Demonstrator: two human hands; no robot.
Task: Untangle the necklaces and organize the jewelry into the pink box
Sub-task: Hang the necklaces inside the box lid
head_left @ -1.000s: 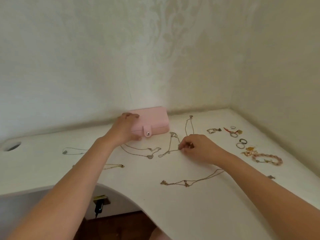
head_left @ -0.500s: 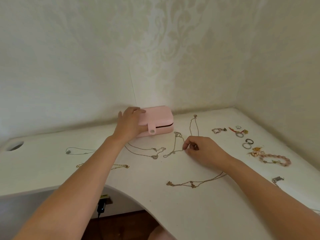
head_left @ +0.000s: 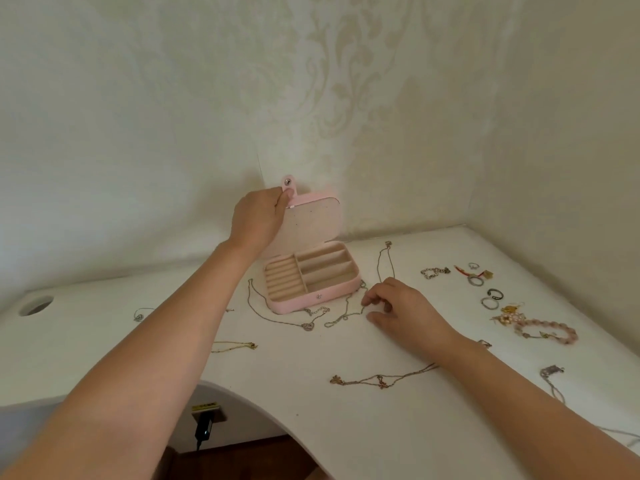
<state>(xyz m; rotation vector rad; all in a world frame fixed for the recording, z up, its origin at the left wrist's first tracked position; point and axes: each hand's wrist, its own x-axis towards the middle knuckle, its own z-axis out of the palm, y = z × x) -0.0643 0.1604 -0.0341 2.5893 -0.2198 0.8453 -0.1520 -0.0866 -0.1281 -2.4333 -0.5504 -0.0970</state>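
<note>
your left grip is clenched on the top edge of the lid, right beside the snap tab. the lid stands upright with its pale lining turned toward you. the box sits toward the back edge of the tabletop, close to the wall corner. its base lies open, with ring rolls on the left and long compartments on the right.

your right grip is low over the tabletop just right of the box's front right corner. its fingers are curled and the index tip is at a thin chain. you cannot tell whether it is pinching the chain or only touching it.

a heart necklace loops round the box's front left corner. a long necklace lies just right of the box, running toward the back edge. a gold necklace lies nearer the front edge, one end passing under your right forearm.

toward the right edge lie a silver bracelet, a few rings and a pink bracelet. toward the left edge are a small pendant and a round hole.
</note>
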